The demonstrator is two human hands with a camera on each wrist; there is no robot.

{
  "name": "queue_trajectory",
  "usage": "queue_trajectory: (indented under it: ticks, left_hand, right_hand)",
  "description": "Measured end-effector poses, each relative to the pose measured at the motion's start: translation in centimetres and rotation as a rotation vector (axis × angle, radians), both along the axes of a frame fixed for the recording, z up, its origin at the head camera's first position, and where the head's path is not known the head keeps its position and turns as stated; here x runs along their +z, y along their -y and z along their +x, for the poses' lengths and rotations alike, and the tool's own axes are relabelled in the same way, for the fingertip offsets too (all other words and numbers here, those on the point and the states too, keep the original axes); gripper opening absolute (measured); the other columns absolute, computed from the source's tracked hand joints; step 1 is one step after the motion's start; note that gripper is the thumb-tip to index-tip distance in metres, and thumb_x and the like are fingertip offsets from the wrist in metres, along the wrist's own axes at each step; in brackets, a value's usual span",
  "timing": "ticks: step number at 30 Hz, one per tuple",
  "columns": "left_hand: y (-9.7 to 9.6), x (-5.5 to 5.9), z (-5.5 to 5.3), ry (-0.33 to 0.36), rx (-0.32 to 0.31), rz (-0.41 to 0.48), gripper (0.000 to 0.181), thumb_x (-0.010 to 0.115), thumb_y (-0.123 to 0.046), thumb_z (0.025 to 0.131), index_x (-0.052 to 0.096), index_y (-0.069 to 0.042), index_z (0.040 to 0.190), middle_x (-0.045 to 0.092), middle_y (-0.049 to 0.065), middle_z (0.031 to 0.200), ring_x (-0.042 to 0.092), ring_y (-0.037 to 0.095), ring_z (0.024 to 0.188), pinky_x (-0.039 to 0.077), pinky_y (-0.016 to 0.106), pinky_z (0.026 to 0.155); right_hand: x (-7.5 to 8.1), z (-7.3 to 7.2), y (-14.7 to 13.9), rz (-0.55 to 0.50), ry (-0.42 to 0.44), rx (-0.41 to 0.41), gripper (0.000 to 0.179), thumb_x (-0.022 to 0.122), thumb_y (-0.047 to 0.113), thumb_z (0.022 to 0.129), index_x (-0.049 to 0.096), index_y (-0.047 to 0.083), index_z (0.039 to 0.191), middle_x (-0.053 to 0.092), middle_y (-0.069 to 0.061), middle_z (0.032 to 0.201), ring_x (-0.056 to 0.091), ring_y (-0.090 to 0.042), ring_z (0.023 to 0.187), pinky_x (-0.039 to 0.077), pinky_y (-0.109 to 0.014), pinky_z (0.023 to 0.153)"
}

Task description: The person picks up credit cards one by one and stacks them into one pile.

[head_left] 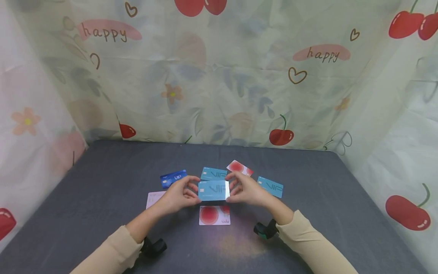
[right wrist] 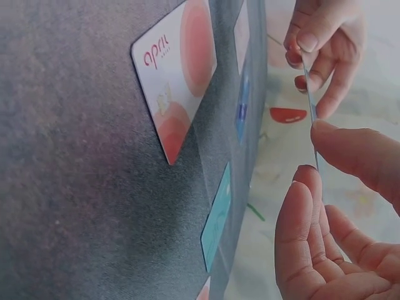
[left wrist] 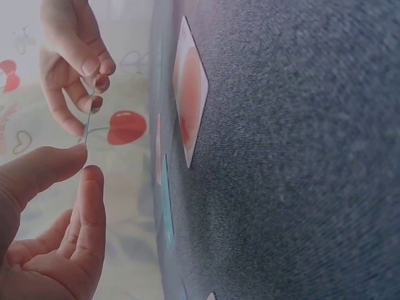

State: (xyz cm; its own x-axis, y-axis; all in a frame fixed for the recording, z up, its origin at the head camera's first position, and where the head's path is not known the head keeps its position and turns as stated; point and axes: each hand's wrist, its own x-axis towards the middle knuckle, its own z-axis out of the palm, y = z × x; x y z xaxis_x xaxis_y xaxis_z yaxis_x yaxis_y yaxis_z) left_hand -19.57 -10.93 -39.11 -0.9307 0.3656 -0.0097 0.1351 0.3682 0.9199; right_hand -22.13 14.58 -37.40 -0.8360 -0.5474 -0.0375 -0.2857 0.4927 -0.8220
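Held card (head_left: 213,190): teal with VIP print, between both hands and lifted off the worktop (head_left: 119,171). A white strip shows at its 3 o'clock edge; I cannot tell if it is glare or a second layer.
Handling: I judge it very light, stiff with some spring, smooth and so a little slippery. It is hardly fragile, but pressing from both ends could bow it.
Where to hold: the short edges, close to the corners, so the printed face is free.
Left grip (head_left: 181,194): at 9 o'clock, narrow, holding the card's short edge; thumb low, forefinger high, other fingers bent.
Right grip (head_left: 247,190): at 3 o'clock, nearly a mirror, holding the opposite short edge in the same manner.
Forearms: entering from 7 and 5 o'clock, in beige sleeves (head_left: 113,247), elbows apart.
Near cards: april card (head_left: 215,215) at 6 o'clock, back teal card (head_left: 213,173) at 12, red card (head_left: 239,167) at 1 to 2.
Outer cards: blue card (head_left: 172,179) at 10 o'clock, pink card (head_left: 155,198) just under 9, side teal card (head_left: 270,187) at 3, beyond the right grip.
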Motion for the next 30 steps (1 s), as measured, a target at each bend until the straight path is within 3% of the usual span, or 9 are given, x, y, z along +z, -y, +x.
queue_trajectory:
  ticks: [16,30]
  left_hand:
    - [0.2,-0.6,0.2,-0.003,-0.053,-0.027,0.056,0.072,-0.003,0.077,0.045,0.005,0.125,0.057,0.017,0.096,0.063,0.013,0.077,0.053,0.023,0.067]
    - [0.3,-0.8,0.4,0.051,-0.097,-0.05,0.056,0.074,-0.006,0.077,0.045,0.003,0.124,0.06,0.018,0.096,0.063,0.014,0.077,0.053,0.026,0.068]
  right_hand:
    - [-0.8,0.7,-0.1,0.005,0.035,0.009,0.055,0.075,0.007,0.075,0.047,0.001,0.121,0.057,-0.013,0.094,0.064,-0.015,0.077,0.054,-0.024,0.071]
    - [-1.5,0.9,-0.4,-0.031,0.061,0.052,0.057,0.076,0.003,0.073,0.045,-0.004,0.121,0.056,-0.016,0.093,0.063,-0.011,0.075,0.051,-0.02,0.068]
